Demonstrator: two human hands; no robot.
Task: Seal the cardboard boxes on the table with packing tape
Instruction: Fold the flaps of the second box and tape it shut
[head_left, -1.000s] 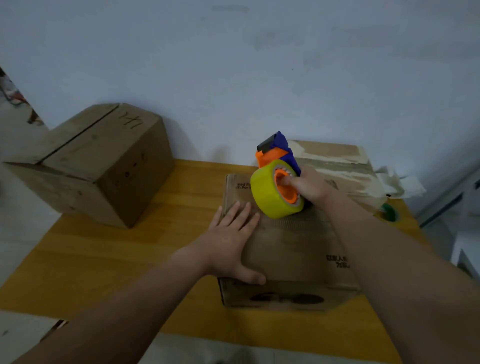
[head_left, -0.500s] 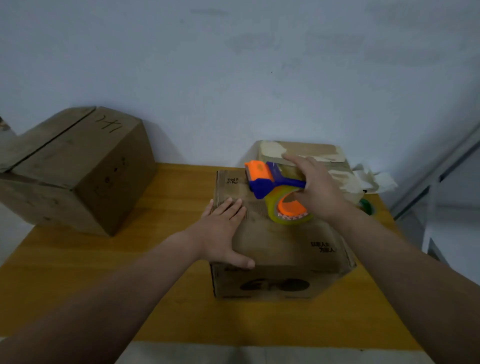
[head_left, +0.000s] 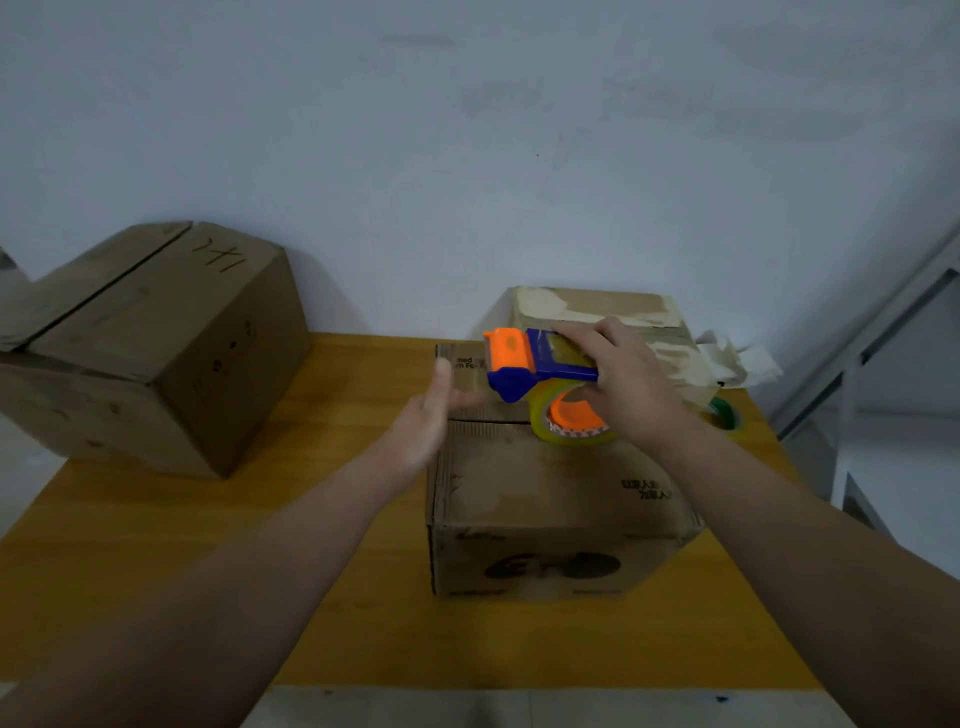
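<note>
A yellow-orange wooden table (head_left: 363, 597) stood against a pale wall. At its far left corner sat a large cardboard box (head_left: 156, 353) with its top flaps closed, a handwritten mark on top, and its left part reaching past the table's edge. Right of centre stood a smaller cardboard box (head_left: 545, 499) with dark print on its near face. Just behind it was a third box (head_left: 597, 304) with torn pale patches. Crumpled white paper (head_left: 737, 358) lay at the far right, near a green tape roll (head_left: 724, 413).
</note>
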